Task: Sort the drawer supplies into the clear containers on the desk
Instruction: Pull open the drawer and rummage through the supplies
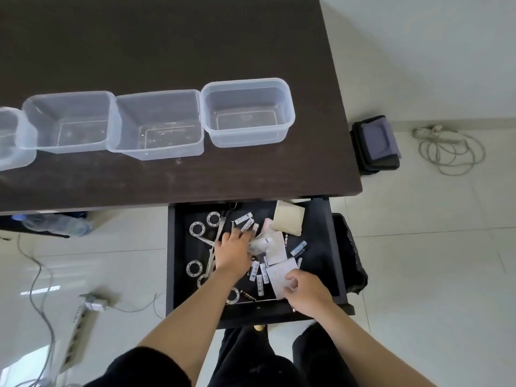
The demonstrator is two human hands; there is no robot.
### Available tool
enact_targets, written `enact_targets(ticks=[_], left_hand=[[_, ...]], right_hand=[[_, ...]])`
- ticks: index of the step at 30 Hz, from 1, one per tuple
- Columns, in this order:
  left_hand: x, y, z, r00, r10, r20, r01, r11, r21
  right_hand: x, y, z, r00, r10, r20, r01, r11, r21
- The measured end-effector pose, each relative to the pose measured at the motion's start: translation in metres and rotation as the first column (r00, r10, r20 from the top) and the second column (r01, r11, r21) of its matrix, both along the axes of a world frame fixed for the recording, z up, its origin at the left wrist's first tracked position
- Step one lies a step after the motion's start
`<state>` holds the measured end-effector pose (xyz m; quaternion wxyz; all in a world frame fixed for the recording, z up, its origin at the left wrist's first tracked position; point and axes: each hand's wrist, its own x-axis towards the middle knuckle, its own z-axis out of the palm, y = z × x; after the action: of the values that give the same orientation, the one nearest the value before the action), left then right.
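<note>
Both forearms reach up from the bottom of the frame into the open drawer (252, 311), and I start with the right hand (308, 291), nearest the lens at lower centre. Its fingers curl round the lower edge of a white paper slip (282, 275), pinching it, I judge, to lift the flat sheet clear of the clutter beneath. My left hand (233, 248), a little higher and to the left, lies palm down with fingers spread loosely, its tips resting among small labelled tubes (244, 220) and touching a crumpled clear plastic bag (259, 243); I cannot tell whether it grips anything. Beside it lie scissors (213, 247) and several white rings (196, 229), with a tan paper block (289, 219) at the drawer's upper right. Everything to be sorted sits in the drawer. Above, on the dark worktop (167, 37), four clear containers (247, 111) stand in a row, touching, all holding nothing, probably lined up one per kind of supply.
</note>
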<state>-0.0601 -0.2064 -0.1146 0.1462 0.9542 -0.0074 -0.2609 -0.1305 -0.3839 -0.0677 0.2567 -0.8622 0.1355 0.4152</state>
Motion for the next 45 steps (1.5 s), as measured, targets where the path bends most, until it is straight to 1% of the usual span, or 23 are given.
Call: enact_targets(ticks=[3,5,8,9,11,13,14,17,23,29,31,33,35,38,39,42,45], left_hand=[[-0.010,0.006,-0.004,0.997,0.070,0.013,-0.069,0.997,-0.029],[-0.016,0.008,-0.005,0.997,0.061,0.037,-0.060,0.998,-0.035],[-0.024,0.008,-0.002,0.998,0.032,0.046,-0.030,0.998,-0.049],[-0.027,0.008,0.000,0.999,0.018,0.041,-0.016,0.999,-0.050],[-0.033,0.006,0.003,0.999,-0.031,0.045,0.033,0.999,-0.027],[-0.039,0.004,0.005,0.995,-0.075,0.063,0.075,0.997,-0.005],[-0.042,0.004,0.006,0.994,-0.079,0.069,0.080,0.997,-0.009],[-0.049,0.005,0.009,0.999,-0.030,0.035,0.033,0.997,-0.068],[-0.061,0.013,0.008,0.993,0.060,-0.106,-0.077,0.984,-0.163],[-0.076,-0.005,0.015,0.986,0.112,-0.127,-0.133,0.976,-0.174],[-0.083,-0.021,0.019,0.986,0.103,-0.130,-0.126,0.975,-0.182],[-0.091,-0.040,0.024,0.987,0.100,-0.127,-0.124,0.971,-0.202],[-0.099,-0.062,0.031,0.990,0.082,-0.114,-0.104,0.973,-0.206],[-0.110,-0.098,0.040,0.998,0.041,-0.054,-0.049,0.988,-0.147],[-0.113,-0.110,0.042,0.999,0.024,-0.034,-0.028,0.992,-0.120],[-0.120,-0.138,0.043,1.000,0.009,0.022,-0.008,1.000,-0.025],[-0.123,-0.154,0.040,0.993,0.064,0.097,-0.073,0.992,0.100]], right_hand=[[-0.003,0.001,-0.007,0.990,-0.101,0.101,0.100,0.995,0.016],[-0.004,0.003,-0.010,0.971,-0.161,0.176,0.155,0.987,0.046],[0.002,0.011,-0.007,0.938,-0.266,0.224,0.229,0.957,0.180],[0.006,0.016,-0.005,0.924,-0.322,0.206,0.269,0.931,0.247],[0.016,0.027,-0.001,0.867,-0.484,0.117,0.408,0.827,0.387],[0.025,0.036,-0.002,0.791,-0.609,0.065,0.519,0.723,0.456],[0.028,0.038,-0.004,0.769,-0.636,0.068,0.542,0.704,0.460],[0.031,0.039,-0.010,0.741,-0.662,0.113,0.559,0.701,0.443],[0.029,0.014,0.000,0.746,-0.631,0.212,0.504,0.744,0.439],[0.026,-0.025,0.016,0.727,-0.568,0.387,0.402,0.808,0.430],[0.025,-0.037,0.023,0.698,-0.560,0.446,0.375,0.816,0.440],[0.023,-0.051,0.029,0.641,-0.577,0.506,0.363,0.809,0.463],[0.021,-0.068,0.034,0.570,-0.621,0.539,0.396,0.782,0.482],[0.016,-0.102,0.034,0.451,-0.697,0.558,0.490,0.715,0.498],[0.013,-0.114,0.031,0.433,-0.711,0.554,0.516,0.699,0.495],[0.003,-0.148,0.016,0.434,-0.743,0.509,0.585,0.662,0.468],[-0.005,-0.179,-0.004,0.502,-0.725,0.471,0.599,0.685,0.415]])
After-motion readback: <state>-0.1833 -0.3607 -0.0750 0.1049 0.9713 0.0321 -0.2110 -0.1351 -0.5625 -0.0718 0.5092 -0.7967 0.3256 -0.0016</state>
